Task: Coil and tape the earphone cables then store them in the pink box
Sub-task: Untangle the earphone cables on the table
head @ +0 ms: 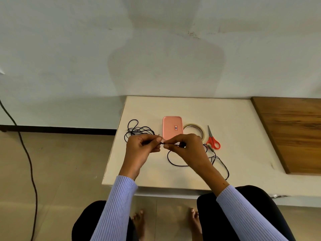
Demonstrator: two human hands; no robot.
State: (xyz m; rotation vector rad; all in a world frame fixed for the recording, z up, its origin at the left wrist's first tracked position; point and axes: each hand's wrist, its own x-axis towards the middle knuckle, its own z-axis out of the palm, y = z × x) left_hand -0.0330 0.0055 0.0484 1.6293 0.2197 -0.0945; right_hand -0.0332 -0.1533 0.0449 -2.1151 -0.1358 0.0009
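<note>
My left hand (143, 146) and my right hand (185, 146) meet above the white table (243, 136), each pinching the same black earphone cable (173, 161) near its plug end. The cable loops down onto the table below my right hand and trails to the right front edge. A second black earphone cable (137, 129) lies in a loose tangle behind my left hand. The closed pink box (172, 126) lies flat just behind my hands. A roll of clear tape (194, 129) sits right of the box, partly hidden by my right hand.
Red-handled scissors (212, 139) lie right of the tape. A brown wooden board (295, 133) covers the table's right part. A wall stands behind the table. A dark cord (27, 159) runs along the floor at left. My knees and feet are below the table's front edge.
</note>
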